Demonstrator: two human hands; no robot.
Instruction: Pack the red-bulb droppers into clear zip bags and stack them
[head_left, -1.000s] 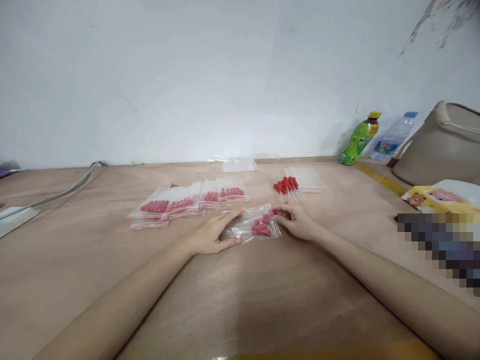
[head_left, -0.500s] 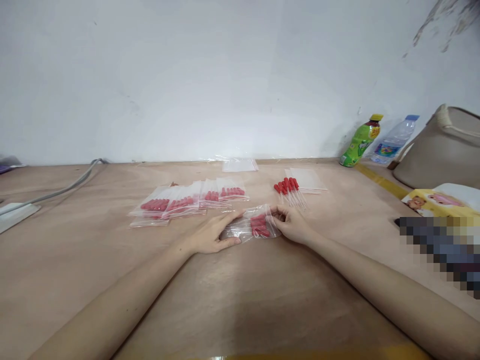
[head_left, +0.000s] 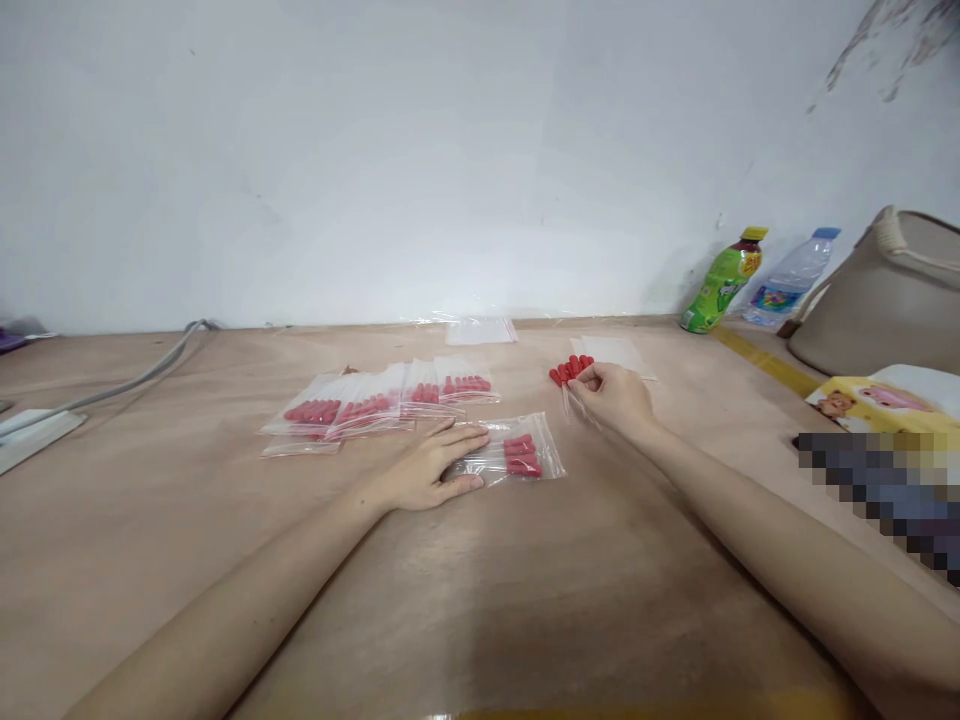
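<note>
On the table lies a clear zip bag (head_left: pixel 551 450) with several red-bulbed droppers (head_left: pixel 522 458) inside. My left hand (head_left: pixel 431 467) rests across the bag's left end, fingers stretched out and thumb apart, pressing it down. Farther back on the right, my right hand (head_left: pixel 613 395) is pinched at a small pile of loose droppers (head_left: pixel 564 372) with red bulbs and thin clear tubes. Its fingertips close around a dropper there, partly covered by the hand. Filled zip bags (head_left: pixel 367 405) overlap in a row behind my left hand.
Flat white bags (head_left: pixel 616 355) lie behind my right hand, and another stack (head_left: pixel 480 330) sits against the wall. A green bottle (head_left: pixel 721 285), a clear bottle (head_left: pixel 795 280) and a beige basket (head_left: pixel 877 300) stand at the right. A grey cable (head_left: pixel 161 365) crosses the left side.
My right hand has let go of the bag's right edge and moved back and right to the loose droppers. My left hand stays on the bag.
</note>
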